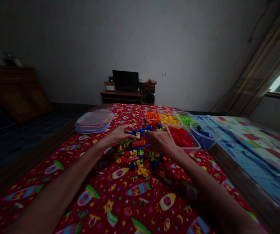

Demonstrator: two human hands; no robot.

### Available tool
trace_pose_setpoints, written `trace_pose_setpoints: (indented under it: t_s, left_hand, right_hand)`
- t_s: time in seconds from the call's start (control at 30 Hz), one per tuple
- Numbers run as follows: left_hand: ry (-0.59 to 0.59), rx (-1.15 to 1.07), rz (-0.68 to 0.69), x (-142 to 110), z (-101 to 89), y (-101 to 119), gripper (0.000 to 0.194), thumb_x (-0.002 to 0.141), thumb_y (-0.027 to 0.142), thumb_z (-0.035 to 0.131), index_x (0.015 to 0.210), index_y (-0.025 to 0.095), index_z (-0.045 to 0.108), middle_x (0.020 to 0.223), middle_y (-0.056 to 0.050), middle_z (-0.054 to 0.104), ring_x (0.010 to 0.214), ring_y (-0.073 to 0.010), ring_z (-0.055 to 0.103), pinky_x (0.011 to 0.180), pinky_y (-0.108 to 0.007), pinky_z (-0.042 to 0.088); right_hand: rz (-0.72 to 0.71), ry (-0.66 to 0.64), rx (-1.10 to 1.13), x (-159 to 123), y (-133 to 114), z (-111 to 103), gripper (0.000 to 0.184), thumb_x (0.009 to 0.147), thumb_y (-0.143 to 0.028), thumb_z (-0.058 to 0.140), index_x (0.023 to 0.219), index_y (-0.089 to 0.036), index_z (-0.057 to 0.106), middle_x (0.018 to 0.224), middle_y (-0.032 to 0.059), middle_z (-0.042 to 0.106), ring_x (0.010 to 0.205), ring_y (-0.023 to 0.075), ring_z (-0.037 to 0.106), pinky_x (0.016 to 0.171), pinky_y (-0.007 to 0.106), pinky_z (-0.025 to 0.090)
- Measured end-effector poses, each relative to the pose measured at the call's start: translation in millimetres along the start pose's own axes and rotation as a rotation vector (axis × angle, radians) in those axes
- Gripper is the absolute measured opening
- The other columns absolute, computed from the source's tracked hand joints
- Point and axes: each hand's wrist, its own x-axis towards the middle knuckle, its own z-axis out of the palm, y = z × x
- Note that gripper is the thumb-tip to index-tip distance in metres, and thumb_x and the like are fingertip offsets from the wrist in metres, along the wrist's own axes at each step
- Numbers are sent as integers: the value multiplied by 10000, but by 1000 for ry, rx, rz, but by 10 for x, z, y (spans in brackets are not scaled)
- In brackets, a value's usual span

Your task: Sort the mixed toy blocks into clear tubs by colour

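A mixed heap of toy building blocks [135, 152] lies on the red patterned tablecloth [135, 204], with yellow, blue, red, green and orange pieces. At the heap's far left edge is my left hand [120, 134], its thumb and fingers apart beside blue blocks [141, 130]. My right hand [161, 140] reaches over the heap's right side, back of the hand up. Its fingertips point down among the blocks, and what they touch is hidden. An orange block [139, 143] lies between the two hands.
Clear tubs of sorted blocks stand at the right: orange [153, 116], yellow [170, 119], green [185, 120], red [181, 137] and blue [204, 136]. Stacked plastic lids [95, 119] lie far left. A bed [254, 146] adjoins the table's right edge. A monitor [125, 80] stands behind.
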Motion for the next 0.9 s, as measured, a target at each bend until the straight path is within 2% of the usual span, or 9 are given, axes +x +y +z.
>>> trace_pose_setpoints:
  t_s: [0.1,0.17,0.33,0.47,0.57,0.7,0.8,0.9]
  left_hand:
    - [-50,-167,-48,-62,90,153,625,562,483,699,1087,174,559,904,-42,680,837,-218,645,681,-297,486]
    - [-97,-251,-76,-83,173,205,643,576,465,698,1126,178,530,913,-39,679,823,-210,645,675,-289,484]
    - [-162,-342,-32,-44,350,142,633,582,418,724,1134,180,527,793,-5,659,666,-149,612,590,-246,459]
    - [-184,-328,-21,-54,334,147,601,660,544,669,1110,163,553,715,2,640,573,-123,570,535,-234,437]
    - [-114,-221,16,-81,231,206,595,687,650,582,1000,146,614,766,-33,665,641,-148,598,589,-256,468]
    - [-19,-35,90,-87,137,248,573,702,663,532,927,150,655,815,-48,686,736,-195,626,649,-287,490]
    - [12,91,179,-114,216,304,464,782,560,508,943,155,666,890,-60,696,819,-212,637,731,-307,502]
    - [5,238,391,-219,428,446,349,862,431,486,994,156,656,1002,-84,682,937,-211,624,840,-318,488]
  right_hand:
    - [-120,49,221,-15,-33,49,472,898,-266,523,1357,-200,429,901,68,700,705,143,596,590,219,319]
    - [-190,68,338,-18,-43,89,540,874,-256,569,1381,-183,397,929,65,696,709,132,588,608,212,333]
    - [-238,101,389,-13,-15,201,394,877,-220,551,1262,-140,527,834,60,682,617,112,538,578,208,308]
    - [-228,168,331,8,96,209,385,880,-221,528,1258,-148,514,768,33,660,583,100,497,551,204,276]
    - [-83,270,213,15,309,73,354,871,-261,532,1209,-156,551,734,40,658,584,119,508,540,215,268]
    - [215,418,20,-71,807,-230,365,864,-322,522,1193,-174,579,722,61,672,604,163,559,551,235,306]
    - [437,509,-104,-226,1250,-376,350,849,-341,518,1144,-180,618,773,85,692,689,207,612,599,265,372]
    - [630,525,-180,-408,1628,-383,337,833,-351,517,1090,-180,651,807,98,704,758,235,632,648,301,418]
